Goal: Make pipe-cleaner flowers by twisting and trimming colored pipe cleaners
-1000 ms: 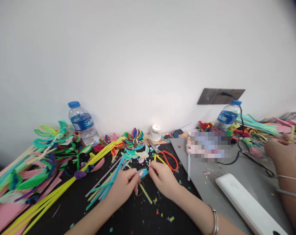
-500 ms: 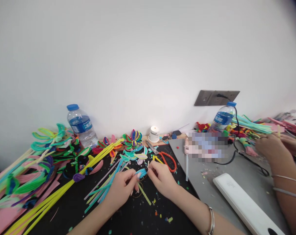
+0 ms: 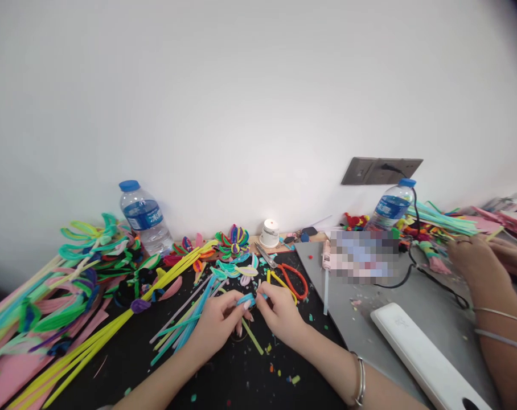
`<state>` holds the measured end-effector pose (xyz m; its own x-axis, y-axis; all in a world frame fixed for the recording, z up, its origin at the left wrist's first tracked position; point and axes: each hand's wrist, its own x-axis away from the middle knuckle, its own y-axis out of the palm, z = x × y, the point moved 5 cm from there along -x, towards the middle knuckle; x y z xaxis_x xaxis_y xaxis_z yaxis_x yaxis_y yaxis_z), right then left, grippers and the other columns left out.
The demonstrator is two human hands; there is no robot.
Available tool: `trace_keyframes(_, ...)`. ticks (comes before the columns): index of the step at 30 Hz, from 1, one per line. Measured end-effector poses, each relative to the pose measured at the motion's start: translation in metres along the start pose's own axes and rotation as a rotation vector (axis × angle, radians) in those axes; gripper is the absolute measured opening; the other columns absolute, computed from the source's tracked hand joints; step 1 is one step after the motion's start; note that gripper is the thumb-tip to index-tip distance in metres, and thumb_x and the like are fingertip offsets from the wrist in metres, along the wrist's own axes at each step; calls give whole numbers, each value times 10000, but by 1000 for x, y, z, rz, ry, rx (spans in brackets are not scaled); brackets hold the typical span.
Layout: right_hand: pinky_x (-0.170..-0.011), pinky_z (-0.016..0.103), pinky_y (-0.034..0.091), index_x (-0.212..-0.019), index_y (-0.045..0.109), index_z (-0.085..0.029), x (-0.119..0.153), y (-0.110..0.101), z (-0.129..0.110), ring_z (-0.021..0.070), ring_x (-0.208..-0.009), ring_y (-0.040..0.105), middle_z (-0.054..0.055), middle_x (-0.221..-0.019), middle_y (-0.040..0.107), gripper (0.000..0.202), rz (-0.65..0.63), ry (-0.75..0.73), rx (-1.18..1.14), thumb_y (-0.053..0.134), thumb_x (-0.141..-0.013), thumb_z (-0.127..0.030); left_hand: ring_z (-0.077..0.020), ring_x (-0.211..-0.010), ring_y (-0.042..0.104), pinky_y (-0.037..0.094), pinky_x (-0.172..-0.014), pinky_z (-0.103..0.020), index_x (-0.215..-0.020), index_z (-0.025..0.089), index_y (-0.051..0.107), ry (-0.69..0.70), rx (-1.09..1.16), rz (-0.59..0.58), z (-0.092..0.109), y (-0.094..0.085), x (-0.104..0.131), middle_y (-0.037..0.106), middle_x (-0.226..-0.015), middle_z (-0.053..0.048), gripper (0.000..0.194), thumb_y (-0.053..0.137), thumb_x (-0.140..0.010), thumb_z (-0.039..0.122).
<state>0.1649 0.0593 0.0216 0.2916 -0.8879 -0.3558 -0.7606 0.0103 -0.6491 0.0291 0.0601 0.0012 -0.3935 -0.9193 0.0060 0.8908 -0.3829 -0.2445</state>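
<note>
Between my two hands is a small blue fuzzy loop (image 3: 246, 299), pinched by the fingers of my left hand (image 3: 219, 320). My right hand (image 3: 283, 313) touches its right end with thumb and forefinger together; a bit of blue shows at those fingertips. Under my left fingers lies a green fuzzy stem (image 3: 253, 337) on the black mat (image 3: 241, 381). Left of my left hand is a bundle of blue, green and lilac stems (image 3: 198, 307). Orange-handled scissors (image 3: 293, 280) lie just behind my right hand.
Fuzzy flowers and yellow stems (image 3: 113, 327) cover the left side. Bottles (image 3: 144, 216) stand by the wall, with a white roll (image 3: 269, 233) between. On the right are a white device (image 3: 425, 353), a black cable (image 3: 442, 287) and another person's hands (image 3: 476, 259).
The blue piece has turned into a tighter-looking loop between my fingers. My right hand has shifted slightly left and down, and the view has moved a little.
</note>
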Motion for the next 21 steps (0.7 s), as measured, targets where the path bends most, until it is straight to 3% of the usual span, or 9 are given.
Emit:
trace_keyframes(7, -481, 210, 254, -621, 359, -199, -3, -5, -3, 95, -473, 349, -57, -541, 341, 243, 22, 15, -10, 394, -861, -202, -116, -477, 542, 431, -497, -230, -832, 159, 576, -17, 57, 0, 1, -1, -1, 656, -717, -24, 279, 484, -858, 421)
trace_keyframes(16, -484, 224, 235, -625, 319, -207, -1, 1, 0, 104, -471, 358, -57, -537, 324, 241, 6, 26, 72, 381, -858, -195, -124, -444, 534, 417, -531, -240, -633, 183, 513, 92, -244, 89, 12, -8, 3, 592, -544, 4, 354, 381, -916, 348)
trace_keyframes(21, -486, 226, 232, -622, 318, -205, -2, -1, 2, 103, -476, 367, -54, -542, 336, 243, 38, 34, 83, 387, -854, -189, -126, -469, 556, 422, -511, -230, -703, 183, 520, 71, -194, 41, 12, -6, 0, 629, -615, -7, 288, 403, -904, 353)
